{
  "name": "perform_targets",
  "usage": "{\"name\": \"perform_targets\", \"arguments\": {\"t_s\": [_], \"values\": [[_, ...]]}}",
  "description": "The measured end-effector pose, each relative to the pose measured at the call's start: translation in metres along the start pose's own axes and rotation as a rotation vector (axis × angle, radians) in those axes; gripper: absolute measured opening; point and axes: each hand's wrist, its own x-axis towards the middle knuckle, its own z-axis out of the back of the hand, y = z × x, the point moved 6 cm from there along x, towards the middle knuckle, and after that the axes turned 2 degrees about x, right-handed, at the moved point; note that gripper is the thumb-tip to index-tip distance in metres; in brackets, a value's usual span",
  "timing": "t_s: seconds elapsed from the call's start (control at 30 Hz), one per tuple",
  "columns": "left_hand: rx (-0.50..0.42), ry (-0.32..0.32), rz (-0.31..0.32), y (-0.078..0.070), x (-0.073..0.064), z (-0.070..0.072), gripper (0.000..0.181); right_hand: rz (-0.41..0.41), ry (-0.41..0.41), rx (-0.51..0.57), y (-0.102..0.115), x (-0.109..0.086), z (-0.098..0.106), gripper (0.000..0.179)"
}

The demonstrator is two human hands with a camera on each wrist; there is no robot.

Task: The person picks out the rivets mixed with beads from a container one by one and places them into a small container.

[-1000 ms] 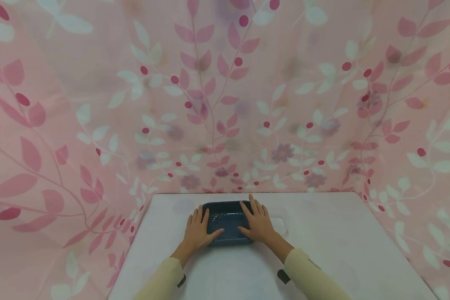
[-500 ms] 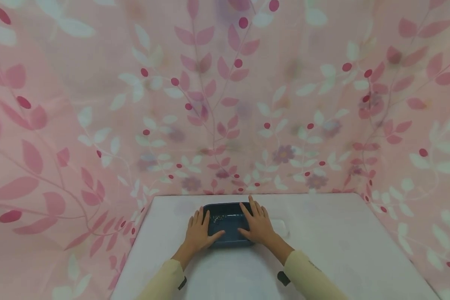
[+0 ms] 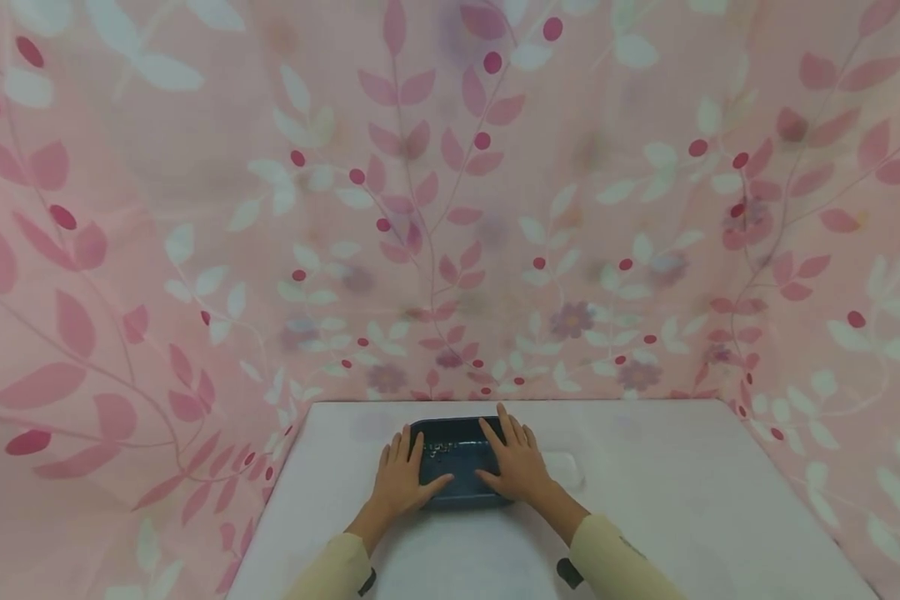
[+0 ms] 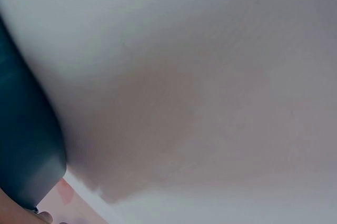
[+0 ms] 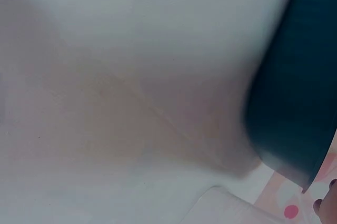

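A dark blue rectangular dish (image 3: 461, 475) stands on the white table, in the middle of the head view. Small pale specks show inside it towards the left; I cannot tell whether they are bits or reflections. My left hand (image 3: 400, 479) rests on the dish's left side, fingers fairly straight and thumb over the near part. On the right side lies my right hand (image 3: 522, 468), its fingers spread and extended. The dish's outer wall (image 4: 26, 119) fills the left edge of the left wrist view, and its other end wall (image 5: 295, 87) the right edge of the right wrist view.
A clear, flat, rounded piece (image 3: 566, 471) lies on the white table (image 3: 682, 500) just right of the dish, partly behind my right hand. Pink floral cloth (image 3: 450, 208) hangs behind the table and along both sides.
The whole head view has shifted, so table, dish and hands appear slightly lower. Both hands keep their place on the dish.
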Motion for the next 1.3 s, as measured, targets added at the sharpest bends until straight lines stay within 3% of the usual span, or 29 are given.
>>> {"name": "perform_targets", "arguments": {"t_s": [0.3, 0.63, 1.0, 1.3], "values": [[0.001, 0.001, 0.019, 0.009, 0.003, -0.003, 0.109, 0.04, 0.007, 0.037, 0.008, 0.011, -0.006, 0.095], [0.002, 0.013, 0.029, 0.012, 0.004, -0.001, 0.109, 0.053, 0.052, -0.007, 0.006, 0.013, -0.009, 0.092], [0.013, 0.001, 0.007, 0.003, 0.008, -0.008, 0.11, 0.133, 0.083, 0.056, 0.007, 0.014, -0.004, 0.087], [-0.006, 0.012, 0.013, 0.004, 0.004, -0.005, 0.109, 0.108, 0.103, 0.186, 0.019, 0.017, -0.011, 0.079]]}}
